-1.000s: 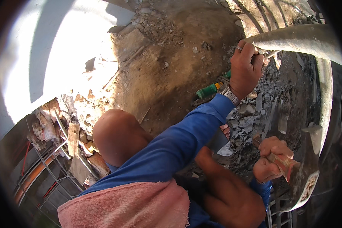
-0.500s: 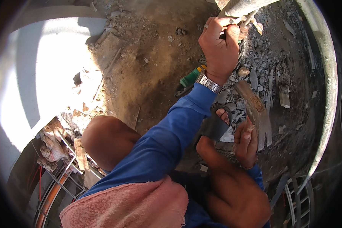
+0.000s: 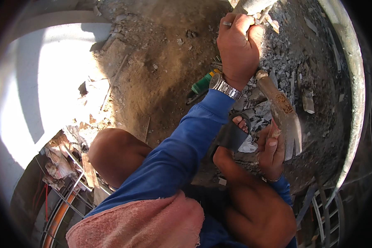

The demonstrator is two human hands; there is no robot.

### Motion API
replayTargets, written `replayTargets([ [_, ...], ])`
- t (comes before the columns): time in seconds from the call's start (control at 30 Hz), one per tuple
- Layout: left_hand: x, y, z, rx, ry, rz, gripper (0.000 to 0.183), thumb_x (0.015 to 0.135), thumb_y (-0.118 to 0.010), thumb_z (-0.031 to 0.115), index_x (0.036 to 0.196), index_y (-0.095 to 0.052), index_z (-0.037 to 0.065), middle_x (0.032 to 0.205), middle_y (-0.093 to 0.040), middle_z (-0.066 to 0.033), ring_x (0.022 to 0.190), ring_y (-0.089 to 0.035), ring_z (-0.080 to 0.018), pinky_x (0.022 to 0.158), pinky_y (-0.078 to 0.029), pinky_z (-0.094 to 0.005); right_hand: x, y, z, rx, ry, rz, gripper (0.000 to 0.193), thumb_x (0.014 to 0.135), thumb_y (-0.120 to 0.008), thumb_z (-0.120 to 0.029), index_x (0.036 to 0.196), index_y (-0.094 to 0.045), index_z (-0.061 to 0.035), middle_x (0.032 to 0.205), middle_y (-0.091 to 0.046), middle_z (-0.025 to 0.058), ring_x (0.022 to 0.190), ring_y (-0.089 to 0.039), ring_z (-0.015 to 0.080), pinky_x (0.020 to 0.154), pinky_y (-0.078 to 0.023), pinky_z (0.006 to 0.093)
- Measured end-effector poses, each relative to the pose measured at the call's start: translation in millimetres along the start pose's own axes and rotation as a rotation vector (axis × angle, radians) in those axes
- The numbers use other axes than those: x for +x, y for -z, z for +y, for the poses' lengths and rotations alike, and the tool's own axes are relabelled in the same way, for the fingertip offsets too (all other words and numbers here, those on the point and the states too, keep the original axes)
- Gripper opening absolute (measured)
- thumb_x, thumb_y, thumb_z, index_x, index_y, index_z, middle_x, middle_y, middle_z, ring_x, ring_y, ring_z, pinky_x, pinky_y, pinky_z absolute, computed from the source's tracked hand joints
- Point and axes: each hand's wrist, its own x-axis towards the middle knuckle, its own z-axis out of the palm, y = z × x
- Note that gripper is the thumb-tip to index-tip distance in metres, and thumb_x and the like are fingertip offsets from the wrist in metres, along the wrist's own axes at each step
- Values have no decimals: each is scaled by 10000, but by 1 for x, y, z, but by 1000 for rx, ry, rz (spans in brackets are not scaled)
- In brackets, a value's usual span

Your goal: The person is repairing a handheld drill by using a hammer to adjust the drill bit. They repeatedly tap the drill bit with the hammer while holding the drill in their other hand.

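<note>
My left hand [image 3: 239,49], with a ring and a metal wristwatch, is shut around a grey metal chisel [image 3: 249,5] at the top of the view, over broken grey rubble [image 3: 285,53]. My right hand [image 3: 270,149] grips the handle of a rusty claw hammer [image 3: 284,115]. The hammer's head is raised just below my left wrist, with its claws pointing down. A blue sleeve covers my left arm. My foot in a black sandal [image 3: 234,133] rests between the two hands.
A green-handled tool [image 3: 202,84] lies on the brown dirt by my left wrist. A thick grey pipe [image 3: 352,82] curves along the right. Steel bars [image 3: 66,194] and debris lie at lower left. A pink towel [image 3: 140,223] covers my lap.
My right hand has lifted the hammer from low on the right up toward my left wrist. My left hand, still on the chisel, has shifted toward the top of the picture.
</note>
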Motion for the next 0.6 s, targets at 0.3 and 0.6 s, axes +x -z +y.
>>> replayTargets([
  [0.3,-6,-6,11,110,130,15,133,824,-684,-8,844,-561,37,795,-561,-116,788,-550,-331,684,-469,-429,54,18,-66,-21,421,240,717,1059,-339,-570,1354,-424,78,752,-521,56,552,-444,108,537,-391,266],
  [0.6,-4,-1,14,0,161,-9,189,746,-694,-16,862,-556,40,907,-538,-152,865,-530,-402,726,-438,-503,79,17,-76,-364,59,84,446,1113,-372,-285,1476,-429,-32,691,-480,4,527,-391,83,475,-304,248],
])
